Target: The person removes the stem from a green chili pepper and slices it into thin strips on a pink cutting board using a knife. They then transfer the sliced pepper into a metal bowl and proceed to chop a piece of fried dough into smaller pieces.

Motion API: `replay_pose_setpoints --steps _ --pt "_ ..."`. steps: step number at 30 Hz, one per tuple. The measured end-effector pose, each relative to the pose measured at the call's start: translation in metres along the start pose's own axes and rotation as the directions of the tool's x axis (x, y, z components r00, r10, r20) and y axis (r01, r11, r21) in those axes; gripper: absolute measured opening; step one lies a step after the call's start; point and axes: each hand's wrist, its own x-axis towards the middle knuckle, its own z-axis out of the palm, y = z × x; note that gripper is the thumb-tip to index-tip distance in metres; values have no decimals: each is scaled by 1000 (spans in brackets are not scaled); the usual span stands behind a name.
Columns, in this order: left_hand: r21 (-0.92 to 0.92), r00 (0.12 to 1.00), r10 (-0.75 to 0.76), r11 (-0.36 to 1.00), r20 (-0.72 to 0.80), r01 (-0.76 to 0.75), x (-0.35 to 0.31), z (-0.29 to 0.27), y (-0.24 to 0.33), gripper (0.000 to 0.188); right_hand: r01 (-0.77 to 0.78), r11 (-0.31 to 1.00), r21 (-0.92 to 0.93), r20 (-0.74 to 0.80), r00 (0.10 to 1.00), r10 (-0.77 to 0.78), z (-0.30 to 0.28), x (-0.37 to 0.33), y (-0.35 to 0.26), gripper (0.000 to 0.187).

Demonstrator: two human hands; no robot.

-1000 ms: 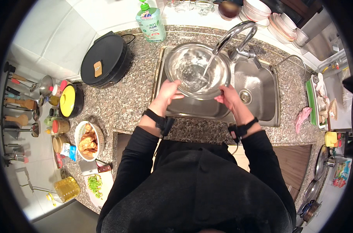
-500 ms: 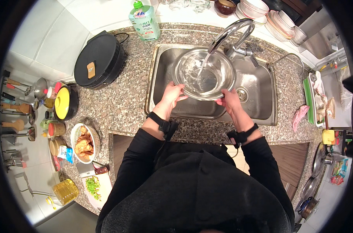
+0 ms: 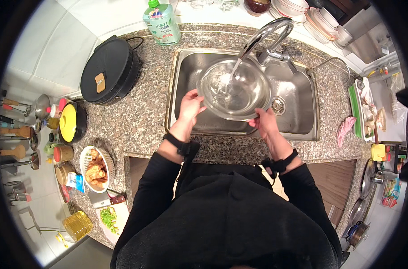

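A clear glass bowl [image 3: 258, 92] is held tilted over the left basin and middle divider of the steel sink [image 3: 184, 76]. Water streams into it from the chrome faucet [image 3: 272, 54] and swirls inside. My left hand [image 3: 190, 107] holds the bowl's left rim, fingers closed against its side. My right hand [image 3: 265, 121] pinches the near right edge, thumb on top and fingers below. The bowl's underside is hidden from this view.
Left of the sink stand a round black electric appliance [image 3: 109, 71] and a green detergent bottle [image 3: 163, 27]. A white basket [image 3: 83, 163] of browned food, a cleaver [image 3: 98, 198] and chopped greens [image 3: 109, 218] lie nearer. A pink cloth [image 3: 346, 130] lies at right.
The bowl has shifted slightly and turned in my hands. My left hand has moved outward and higher along its rim, while my right remains at the near right edge. Water keeps running.
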Motion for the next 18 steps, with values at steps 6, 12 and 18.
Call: replay_pose_setpoints --steps 6,12,18 --pt "34 967 237 972 -94 -235 -22 -22 42 44 -279 952 129 322 919 225 36 48 19 24" --pt "-34 981 185 982 -49 -187 -34 3 29 49 -81 939 335 302 953 -26 47 37 37 29" --pt "-433 962 -238 859 133 272 9 26 -9 29 310 948 78 123 940 -318 69 21 -4 40"
